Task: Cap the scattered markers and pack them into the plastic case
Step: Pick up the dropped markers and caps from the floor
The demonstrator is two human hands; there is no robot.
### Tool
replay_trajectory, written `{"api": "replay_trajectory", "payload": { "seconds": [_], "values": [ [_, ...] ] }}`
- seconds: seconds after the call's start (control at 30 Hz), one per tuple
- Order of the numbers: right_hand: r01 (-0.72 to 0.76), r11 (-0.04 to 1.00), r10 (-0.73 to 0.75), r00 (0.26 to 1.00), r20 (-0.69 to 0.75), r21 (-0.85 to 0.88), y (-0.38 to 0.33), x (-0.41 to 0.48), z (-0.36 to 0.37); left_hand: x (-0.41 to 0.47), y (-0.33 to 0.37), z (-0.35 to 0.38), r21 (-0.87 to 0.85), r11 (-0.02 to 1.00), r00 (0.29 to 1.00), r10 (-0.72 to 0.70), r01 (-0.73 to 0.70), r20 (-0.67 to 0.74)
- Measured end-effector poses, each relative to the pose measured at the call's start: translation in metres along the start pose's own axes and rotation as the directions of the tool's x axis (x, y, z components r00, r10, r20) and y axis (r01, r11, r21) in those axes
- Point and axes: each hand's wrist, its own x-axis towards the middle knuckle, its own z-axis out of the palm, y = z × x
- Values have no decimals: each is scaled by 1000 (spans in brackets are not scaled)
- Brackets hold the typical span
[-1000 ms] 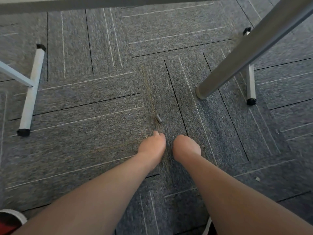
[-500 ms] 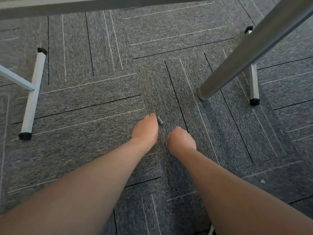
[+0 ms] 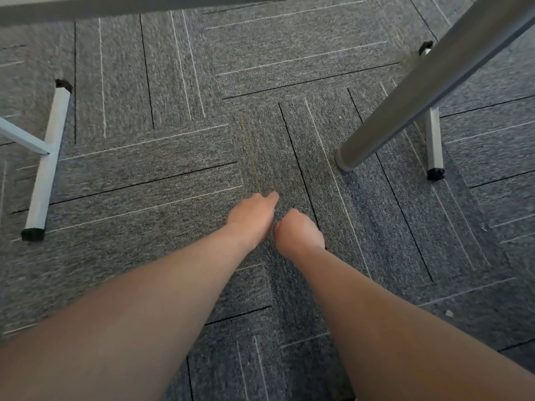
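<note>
Both arms are down at the carpet floor (image 3: 173, 157), below the worktop edge (image 3: 115, 4) (head cam, so only the backs of the hands show). The left hand (image 3: 252, 218) reaches fwd w/ fingertips (image 3: 273, 195) down on the carpet. The right hand (image 3: 298, 230) is just beside it, nearly touching, knuckles up and fingers tucked under.

Grip state: can't tell for either hand. The fingers are hidden behind the hand backs, so pinching vs just pressing on the pile is unclear.

Task thing: no marker, cap or case is visible anywhere in frame. If smth is there, it's prob under the left grip's fingertips.

The round metal leg (image 3: 419, 94) is ahead-right of the right grip, well apart. One white frame foot (image 3: 46, 169) is far left of the left grip. Another white foot (image 3: 433, 140) is beyond the round leg.

Step (my read): fetching a stray piece off the floor, before capping or packing it.

Next move needs a firm pinch on a small item against the carpet pile and a clean lift w/o flicking it toward the leg. Then it goes back up to the worktop, where the case presumably is.
</note>
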Motion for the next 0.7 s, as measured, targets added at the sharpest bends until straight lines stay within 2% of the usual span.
{"api": "replay_trajectory", "payload": {
  "seconds": [0.23,0.4,0.57,0.7],
  "values": [
    [-24,1000,24,1000,4,-19,3,0,-1,-6,9,10,49,999,1000,-17,16,20],
    [-43,999,43,999,6,0,6,0,0,-16,9,17,43,995,996,-87,86,4],
    [-40,999,40,999,-12,27,0,-2,-6,-24,-3,13,-137,978,987,-159,161,25],
    [9,996,-5,999,-45,93,-23,-12,-21,-35,-13,-7,-410,879,959,-281,245,-30]
  ]
}}
